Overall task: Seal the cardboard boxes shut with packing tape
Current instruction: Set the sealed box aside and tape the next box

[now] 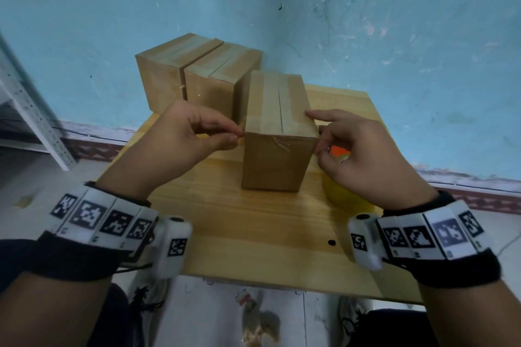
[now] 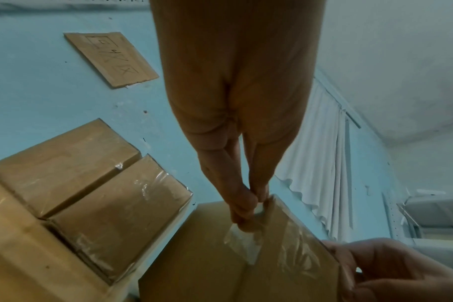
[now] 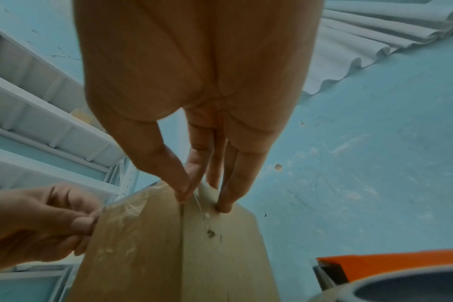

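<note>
A tall cardboard box (image 1: 277, 158) stands mid-table, clear tape running along and across its top seam. My left hand (image 1: 239, 135) pinches the tape strip's end (image 2: 243, 243) at the box's upper left edge. In the left wrist view, the thumb and fingers of that left hand (image 2: 253, 204) close on the crinkled clear tape over the box (image 2: 207, 261). My right hand (image 1: 314, 132) is at the upper right edge, index finger laid on top, thumb on the side. In the right wrist view, the right hand (image 3: 192, 194) pinches a tape flap against the box (image 3: 155, 255).
Two taped boxes (image 1: 166, 73) (image 1: 217, 84) stand side by side at the wooden table's (image 1: 239, 234) back left. A yellow tape roll (image 1: 346, 197) with an orange dispenser (image 1: 339, 153) lies under my right hand. A metal shelf (image 1: 28, 110) stands left; the blue wall is behind.
</note>
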{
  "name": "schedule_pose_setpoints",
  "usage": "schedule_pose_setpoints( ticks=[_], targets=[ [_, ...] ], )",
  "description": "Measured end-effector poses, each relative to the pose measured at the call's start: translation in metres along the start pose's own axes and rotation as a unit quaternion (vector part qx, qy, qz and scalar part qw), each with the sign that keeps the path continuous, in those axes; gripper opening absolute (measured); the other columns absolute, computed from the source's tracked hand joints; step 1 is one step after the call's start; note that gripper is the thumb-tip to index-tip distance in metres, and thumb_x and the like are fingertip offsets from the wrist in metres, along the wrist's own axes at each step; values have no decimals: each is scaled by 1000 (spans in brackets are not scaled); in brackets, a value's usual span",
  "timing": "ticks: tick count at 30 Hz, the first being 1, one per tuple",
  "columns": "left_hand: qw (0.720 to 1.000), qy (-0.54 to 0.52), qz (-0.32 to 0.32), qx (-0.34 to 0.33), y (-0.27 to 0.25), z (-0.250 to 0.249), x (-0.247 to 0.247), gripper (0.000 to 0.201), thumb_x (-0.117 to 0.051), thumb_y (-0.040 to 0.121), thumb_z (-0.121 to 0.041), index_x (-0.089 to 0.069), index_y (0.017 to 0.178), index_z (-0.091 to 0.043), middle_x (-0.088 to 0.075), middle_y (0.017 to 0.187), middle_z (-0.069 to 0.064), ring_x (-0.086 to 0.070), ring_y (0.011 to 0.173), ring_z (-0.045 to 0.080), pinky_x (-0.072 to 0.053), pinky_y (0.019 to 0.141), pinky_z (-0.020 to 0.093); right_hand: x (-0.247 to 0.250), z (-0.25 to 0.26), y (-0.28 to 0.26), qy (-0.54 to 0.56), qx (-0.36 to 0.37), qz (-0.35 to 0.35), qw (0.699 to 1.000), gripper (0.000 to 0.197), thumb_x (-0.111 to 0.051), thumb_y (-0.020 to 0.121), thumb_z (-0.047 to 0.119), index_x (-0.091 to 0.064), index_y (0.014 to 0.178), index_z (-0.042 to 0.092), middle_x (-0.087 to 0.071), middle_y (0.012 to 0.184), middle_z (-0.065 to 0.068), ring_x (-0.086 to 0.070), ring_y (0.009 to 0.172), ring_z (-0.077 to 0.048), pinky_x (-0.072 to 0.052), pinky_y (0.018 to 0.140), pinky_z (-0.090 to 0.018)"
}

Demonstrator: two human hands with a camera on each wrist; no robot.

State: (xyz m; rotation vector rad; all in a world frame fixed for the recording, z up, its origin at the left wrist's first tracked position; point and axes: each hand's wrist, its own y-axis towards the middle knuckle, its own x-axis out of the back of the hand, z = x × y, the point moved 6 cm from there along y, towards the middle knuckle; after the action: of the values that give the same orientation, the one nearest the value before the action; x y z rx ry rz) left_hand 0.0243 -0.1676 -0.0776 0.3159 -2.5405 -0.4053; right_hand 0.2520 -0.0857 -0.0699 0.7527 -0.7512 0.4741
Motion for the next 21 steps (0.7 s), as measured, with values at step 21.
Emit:
schedule_pose_setpoints(
  ticks=[21],
  targets=[
    [995,-61,79,-17,1,1,-13,45,-80,69,-21,-72,112,-22,-72,88,-6,-70,89,9,-55,85,20,0,-7,-3,254,-44,72,964,25,-64,79,-22,-53,84,0,-62,130,-2,-71,103,-15,-58,84,-29]
  ],
)
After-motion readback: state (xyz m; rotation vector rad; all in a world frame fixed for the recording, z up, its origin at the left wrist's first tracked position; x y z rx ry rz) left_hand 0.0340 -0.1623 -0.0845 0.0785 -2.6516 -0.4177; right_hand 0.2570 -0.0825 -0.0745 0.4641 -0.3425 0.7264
